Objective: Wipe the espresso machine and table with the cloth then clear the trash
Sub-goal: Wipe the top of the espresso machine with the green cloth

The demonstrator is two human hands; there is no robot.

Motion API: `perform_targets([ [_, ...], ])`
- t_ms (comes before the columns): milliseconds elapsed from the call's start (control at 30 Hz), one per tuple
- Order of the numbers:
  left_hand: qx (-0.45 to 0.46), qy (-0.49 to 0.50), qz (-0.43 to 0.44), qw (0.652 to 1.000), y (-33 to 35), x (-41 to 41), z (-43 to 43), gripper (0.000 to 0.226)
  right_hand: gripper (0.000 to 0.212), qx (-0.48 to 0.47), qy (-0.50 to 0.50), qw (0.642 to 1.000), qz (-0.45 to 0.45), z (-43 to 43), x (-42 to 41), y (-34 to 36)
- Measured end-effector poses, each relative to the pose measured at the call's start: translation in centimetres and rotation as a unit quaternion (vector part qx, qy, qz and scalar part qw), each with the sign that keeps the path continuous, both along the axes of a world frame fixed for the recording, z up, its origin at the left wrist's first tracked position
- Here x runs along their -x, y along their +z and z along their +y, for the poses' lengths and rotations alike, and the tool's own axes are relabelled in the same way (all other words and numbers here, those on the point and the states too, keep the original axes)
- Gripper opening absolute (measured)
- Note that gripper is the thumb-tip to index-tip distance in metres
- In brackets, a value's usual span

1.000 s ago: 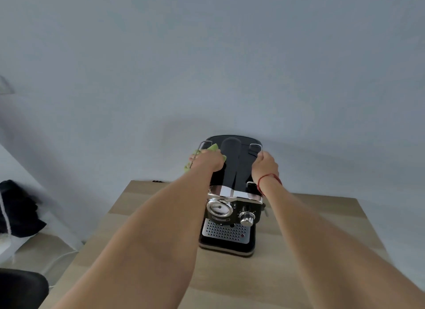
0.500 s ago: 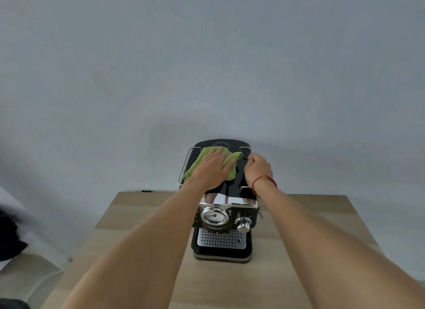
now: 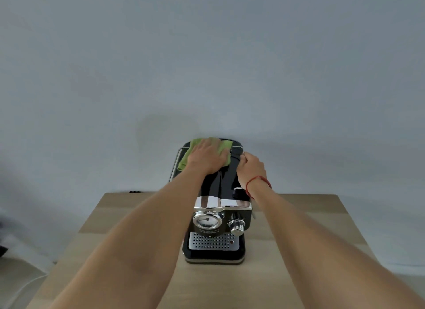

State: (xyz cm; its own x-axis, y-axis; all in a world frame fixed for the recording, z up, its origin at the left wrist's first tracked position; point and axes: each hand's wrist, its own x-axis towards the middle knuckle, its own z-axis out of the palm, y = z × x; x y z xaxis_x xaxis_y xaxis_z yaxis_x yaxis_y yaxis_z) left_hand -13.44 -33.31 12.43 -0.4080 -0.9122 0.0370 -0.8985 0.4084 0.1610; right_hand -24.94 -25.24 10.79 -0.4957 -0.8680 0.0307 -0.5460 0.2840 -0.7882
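Espresso machine [image 3: 216, 226] — glossy black, chrome-banded, with a round gauge and perforated steel grille — stands mid-width toward the far edge of the pale wooden table [image 3: 310, 239], with board showing on both sides and in front. On its top the left hand [image 3: 207, 157] lies flat, fingers straight, pressing the green cloth [image 3: 184, 162] at the rear left; the right hand [image 3: 251, 168] curls around the top's right edge.

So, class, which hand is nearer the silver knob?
Right. The right hand grips the espresso machine's top, behind the knob; the left hand presses the cloth farther back, leftward.
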Motion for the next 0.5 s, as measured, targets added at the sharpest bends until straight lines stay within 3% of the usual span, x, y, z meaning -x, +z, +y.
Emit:
perform_targets([
  [67,-0.014,0.063,-0.015,0.998,0.8,-1.0,-0.7,0.069,0.029,0.000,0.000,1.000,-0.003,-0.1,-0.1,0.0],
  [167,-0.010,0.111,-0.115,0.987,2.3,-0.8,-1.4,0.070,0.029,-0.001,-0.008,1.000,0.003,-0.2,-0.2,-0.3],
  [233,-0.017,0.124,-0.151,0.981,3.0,-0.1,-2.1,0.059,0.030,0.001,-0.008,1.000,0.005,-0.3,-0.2,-0.3],
  [300,-0.031,0.144,-0.147,0.978,3.6,0.2,-2.6,0.046,0.029,-0.001,-0.006,1.000,0.007,-0.4,-0.2,-0.2],
  [400,-0.047,0.204,-0.096,0.973,3.8,-0.2,-2.8,0.043,0.027,-0.006,-0.005,1.000,0.004,-0.5,-0.3,0.0],
  [500,-0.018,0.193,-0.053,0.980,2.4,-0.2,-3.1,0.043,0.026,-0.009,-0.006,1.000,0.011,-0.7,0.3,-0.1],
])
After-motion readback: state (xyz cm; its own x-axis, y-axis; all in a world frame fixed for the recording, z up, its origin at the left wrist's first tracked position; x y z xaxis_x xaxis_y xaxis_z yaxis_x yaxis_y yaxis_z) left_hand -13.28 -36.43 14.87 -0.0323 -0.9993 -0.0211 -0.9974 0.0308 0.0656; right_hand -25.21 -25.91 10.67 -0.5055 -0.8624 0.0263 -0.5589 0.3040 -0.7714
